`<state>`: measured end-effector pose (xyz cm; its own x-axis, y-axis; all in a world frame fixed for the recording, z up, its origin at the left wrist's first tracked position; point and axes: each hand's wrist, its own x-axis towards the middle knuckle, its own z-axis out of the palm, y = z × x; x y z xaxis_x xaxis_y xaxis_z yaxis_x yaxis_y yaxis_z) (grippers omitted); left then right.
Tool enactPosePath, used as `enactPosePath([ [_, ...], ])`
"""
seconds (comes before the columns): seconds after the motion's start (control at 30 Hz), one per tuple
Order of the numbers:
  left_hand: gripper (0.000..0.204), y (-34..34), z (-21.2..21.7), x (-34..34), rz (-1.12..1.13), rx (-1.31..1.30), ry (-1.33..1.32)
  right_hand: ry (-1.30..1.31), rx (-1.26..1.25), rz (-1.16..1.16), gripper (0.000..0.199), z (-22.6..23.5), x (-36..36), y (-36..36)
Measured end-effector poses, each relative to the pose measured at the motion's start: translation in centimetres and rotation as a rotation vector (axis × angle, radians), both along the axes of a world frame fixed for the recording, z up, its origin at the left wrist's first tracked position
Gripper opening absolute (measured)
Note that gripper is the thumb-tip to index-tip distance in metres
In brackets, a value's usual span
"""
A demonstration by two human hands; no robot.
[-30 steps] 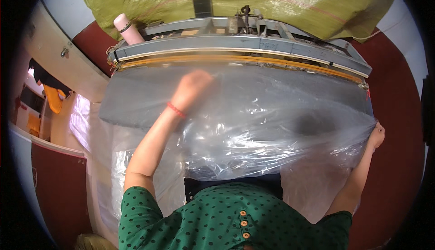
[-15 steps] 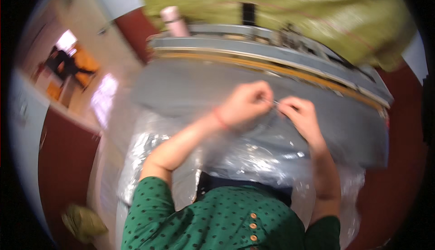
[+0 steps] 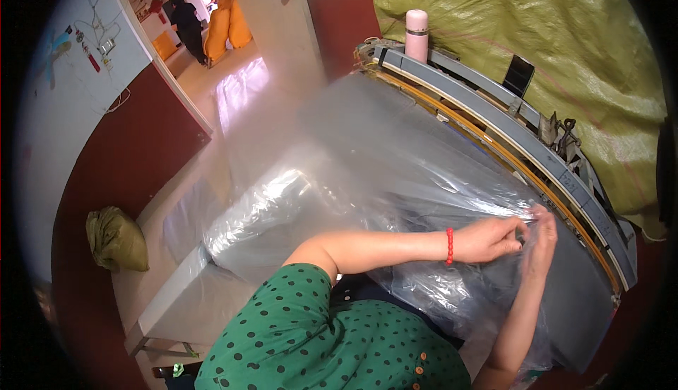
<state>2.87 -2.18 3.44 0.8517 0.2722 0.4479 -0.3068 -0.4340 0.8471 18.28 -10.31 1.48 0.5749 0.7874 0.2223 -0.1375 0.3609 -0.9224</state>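
Note:
A large clear plastic sheet (image 3: 367,171) lies spread over a grey worktable (image 3: 579,298). My left hand (image 3: 494,238), with a red bead bracelet on the wrist, pinches the sheet's edge near the table's far right side. My right hand (image 3: 542,238) meets it there, fingers closed on the same bit of plastic. My right forearm lies partly under the sheet. Both hands are just in front of the long grey and orange machine rail (image 3: 508,143).
A pink bottle (image 3: 417,35) and a dark phone (image 3: 519,75) stand on the rail. A yellow-green tarp (image 3: 551,51) hangs behind. A green sack (image 3: 116,238) lies on the floor at left. A person stands beyond an open doorway (image 3: 187,26) at the upper left.
My hands came together from wide apart and now pinch the plastic at one spot. My view has swung left, so the table and hands sit further right.

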Motion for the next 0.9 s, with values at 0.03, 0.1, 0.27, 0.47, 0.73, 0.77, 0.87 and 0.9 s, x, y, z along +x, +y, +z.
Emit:
enactPosePath([
  [0.03, 0.019, -0.7, -0.8, -0.2, -0.281, -0.436, 0.17, 0.114, -0.04, -0.064, 0.011, -0.2, 1.2, -0.8],
  [0.1, 0.021, -2.1, -2.3, -0.8, -0.662, -0.595, 0.216, -0.887, -0.108, -0.659, 0.023, -2.0, 3.4, -2.2],
  [0.27, 0.019, -0.3, -3.6, -6.4, -0.803, -0.591, 0.476, -0.311, -0.418, -0.882, 0.04, -5.2, 18.8, -12.6],
  [0.47, 0.027, 14.3, -1.4, -18.3, -0.172, -0.242, 0.842, -0.786, -0.857, -1.216, 0.038, -8.8, 29.3, -34.5],
  [0.73, 0.018, 29.8, 11.4, -24.1, 1.211, 0.794, 0.353, -0.882, -1.098, -1.328, 0.042, -9.5, 28.0, -36.9],
  [0.77, 0.019, 27.0, 11.7, -19.5, 1.458, 1.452, 0.094, -0.874, -1.217, -1.386, 0.044, -8.9, 27.2, -37.7],
  [0.87, 0.032, 21.6, 5.3, -13.3, 0.664, 0.955, 0.06, -0.851, -1.293, -1.426, 0.044, -8.8, 26.5, -40.0],
  [0.9, 0.046, 20.1, 3.0, -11.9, 0.509, 1.023, 0.34, -0.882, -1.302, -1.433, 0.043, -9.0, 26.6, -40.2],
])
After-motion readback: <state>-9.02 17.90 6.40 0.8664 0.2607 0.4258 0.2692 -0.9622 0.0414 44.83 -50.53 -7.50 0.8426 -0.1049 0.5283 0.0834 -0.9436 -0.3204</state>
